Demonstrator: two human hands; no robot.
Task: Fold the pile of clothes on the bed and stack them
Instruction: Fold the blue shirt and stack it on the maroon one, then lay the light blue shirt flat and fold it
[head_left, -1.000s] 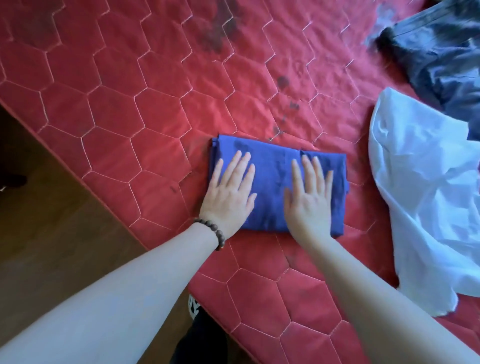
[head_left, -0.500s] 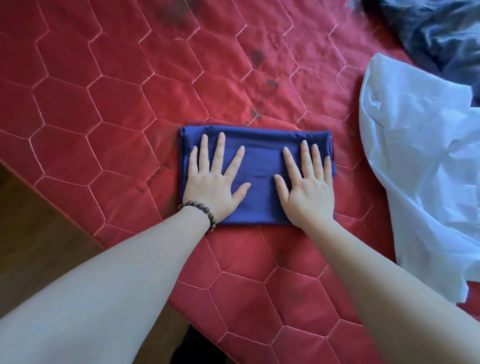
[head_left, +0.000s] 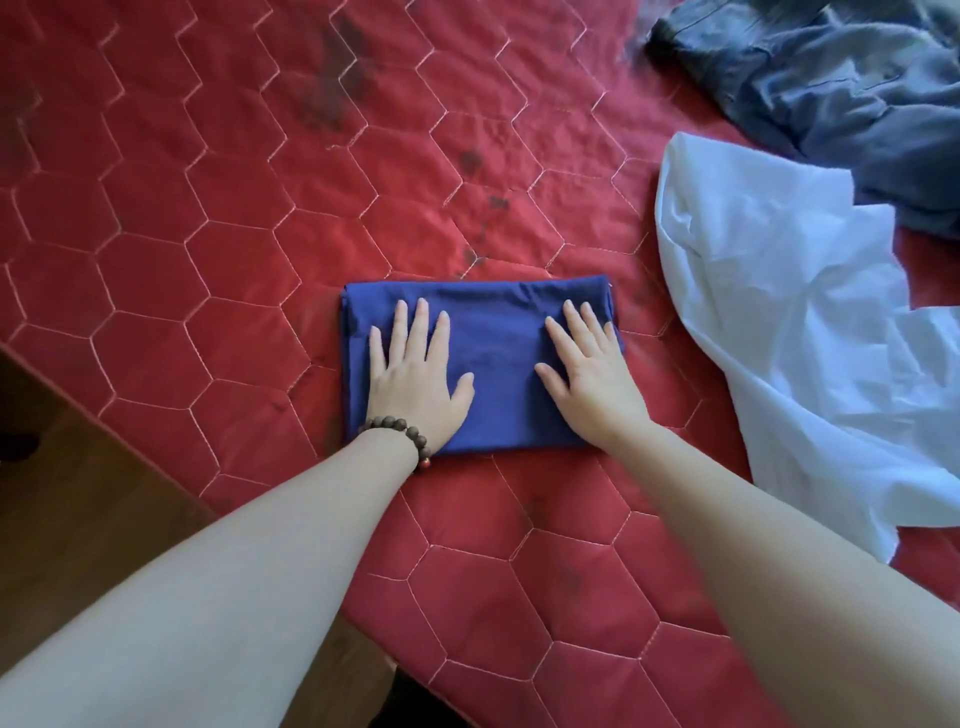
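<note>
Pressing flat, L hand (head_left: 415, 379) & R hand (head_left: 589, 376) fingers straight on smooth folded blue rectangle (head_left: 493, 338), quilted red bedspread (head_left: 234, 234)

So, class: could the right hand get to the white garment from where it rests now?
Probably yes. The right hand lies flat on the blue cloth, and only bare quilt separates it from the white garment.

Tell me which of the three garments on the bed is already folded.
The blue garment, a neat flat rectangle under both hands. The white garment and the dark grey-blue garment to its right lie crumpled and unfolded.
</note>
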